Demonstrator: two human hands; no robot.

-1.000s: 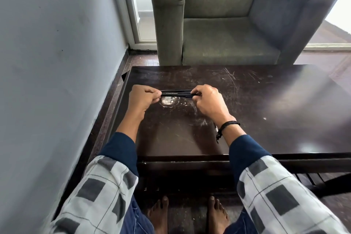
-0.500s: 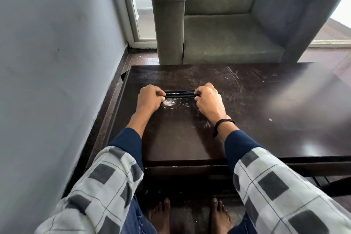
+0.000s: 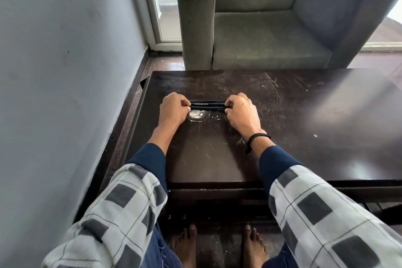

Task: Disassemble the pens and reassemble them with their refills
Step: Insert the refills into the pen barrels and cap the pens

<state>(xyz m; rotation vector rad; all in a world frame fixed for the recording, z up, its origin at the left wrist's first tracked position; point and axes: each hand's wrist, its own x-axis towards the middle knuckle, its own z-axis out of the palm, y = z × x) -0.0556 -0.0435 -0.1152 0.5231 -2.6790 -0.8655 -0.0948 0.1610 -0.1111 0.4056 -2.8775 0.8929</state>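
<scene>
A small bundle of black pens point(image 3: 207, 104) lies crosswise just above the dark table point(image 3: 304, 126), with white lettering on one barrel. My left hand point(image 3: 173, 109) grips the bundle's left end with curled fingers. My right hand point(image 3: 241, 111) grips the right end the same way, a black cord band on its wrist. Both ends of the pens are hidden inside my fists, and I cannot tell how many pens there are.
A whitish round stain point(image 3: 196, 114) marks the scratched tabletop under the pens. A grey armchair point(image 3: 272, 28) stands behind the table's far edge. A grey wall point(image 3: 65, 72) runs close along the left. My bare feet point(image 3: 217, 246) rest under the near edge.
Both hands kept their hold on the pens' ends and barely moved. The view tilted down slightly and moved closer, so the table and hands look larger.
</scene>
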